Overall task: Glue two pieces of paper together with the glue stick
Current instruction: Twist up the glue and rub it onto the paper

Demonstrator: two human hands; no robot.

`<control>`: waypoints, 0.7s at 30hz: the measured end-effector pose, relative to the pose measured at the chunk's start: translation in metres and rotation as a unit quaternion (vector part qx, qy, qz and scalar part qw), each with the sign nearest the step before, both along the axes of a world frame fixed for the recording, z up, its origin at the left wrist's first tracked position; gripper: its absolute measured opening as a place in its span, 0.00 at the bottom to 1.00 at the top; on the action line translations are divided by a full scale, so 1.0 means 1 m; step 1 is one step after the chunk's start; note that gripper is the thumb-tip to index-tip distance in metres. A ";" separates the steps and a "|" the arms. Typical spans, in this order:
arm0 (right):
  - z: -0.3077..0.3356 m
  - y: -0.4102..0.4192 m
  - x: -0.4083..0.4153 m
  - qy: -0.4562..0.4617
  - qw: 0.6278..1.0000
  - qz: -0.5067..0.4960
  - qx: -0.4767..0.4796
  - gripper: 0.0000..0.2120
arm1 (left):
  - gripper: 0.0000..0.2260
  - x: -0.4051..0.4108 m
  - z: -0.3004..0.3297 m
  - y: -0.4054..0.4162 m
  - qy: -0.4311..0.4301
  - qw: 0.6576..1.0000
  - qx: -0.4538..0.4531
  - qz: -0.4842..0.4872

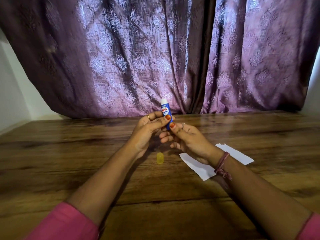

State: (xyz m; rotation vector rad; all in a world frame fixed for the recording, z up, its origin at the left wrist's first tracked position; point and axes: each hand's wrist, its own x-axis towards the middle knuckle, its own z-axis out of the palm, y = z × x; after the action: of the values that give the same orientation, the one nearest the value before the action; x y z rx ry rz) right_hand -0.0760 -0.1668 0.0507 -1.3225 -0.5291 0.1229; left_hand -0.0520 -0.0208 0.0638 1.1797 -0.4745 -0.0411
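Both hands are raised above the wooden table (86, 153), sharing one object: the glue stick (165, 113), held roughly upright with its white glue tip exposed at the top. The left hand (149, 125) pinches the blue tube around its middle, thumb on the label, while the right hand (183, 137) pinches the tube's lower end between thumb and fingers, a grip that suggests it is twisting the base to raise the glue, though that is only a judgement. The yellow cap (160, 158) is already off and stands on the table just below the hands. The white paper (199, 166) lies flat on the table under the right wrist; whether it is one sheet or two overlapping pieces cannot be told. So the opening step looks done. No glue appears to have reached the paper, and spreading it and pressing the pieces together remain.
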 end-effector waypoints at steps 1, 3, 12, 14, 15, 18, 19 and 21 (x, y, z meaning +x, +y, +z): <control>0.001 -0.001 -0.001 0.017 1.000 0.020 0.013 0.12 | 0.13 -0.001 0.001 -0.001 0.001 1.000 0.006 -0.003; 0.001 -0.002 -0.002 0.031 0.999 0.040 0.017 0.12 | 0.12 -0.002 0.001 -0.002 -0.002 1.000 0.011 -0.002; -0.005 0.001 0.004 -0.050 0.990 -0.126 -0.050 0.08 | 0.08 -0.002 0.001 -0.001 -0.014 0.998 0.014 0.061; -0.006 0.003 0.004 -0.064 0.985 -0.152 -0.057 0.11 | 0.08 -0.002 0.001 -0.001 -0.017 0.998 0.017 0.063; -0.007 0.005 0.004 -0.070 0.984 -0.156 -0.060 0.10 | 0.08 -0.001 0.001 -0.001 -0.020 0.997 0.018 0.066; -0.008 0.007 0.004 -0.075 0.984 -0.149 -0.067 0.06 | 0.09 0.001 0.001 0.000 -0.029 0.997 0.020 0.066; -0.008 0.007 0.003 -0.073 0.984 -0.146 -0.073 0.05 | 0.08 0.001 0.001 0.001 -0.030 0.997 0.021 0.067; -0.007 0.007 0.002 -0.059 0.985 -0.135 -0.088 0.05 | 0.07 0.001 0.001 0.002 -0.033 0.997 0.029 0.070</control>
State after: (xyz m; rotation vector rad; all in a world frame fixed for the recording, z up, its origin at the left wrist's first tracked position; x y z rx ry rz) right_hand -0.0741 -0.1602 0.0434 -1.5692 -0.4424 -0.1361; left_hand -0.0509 -0.0192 0.0650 1.2713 -0.4491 0.1053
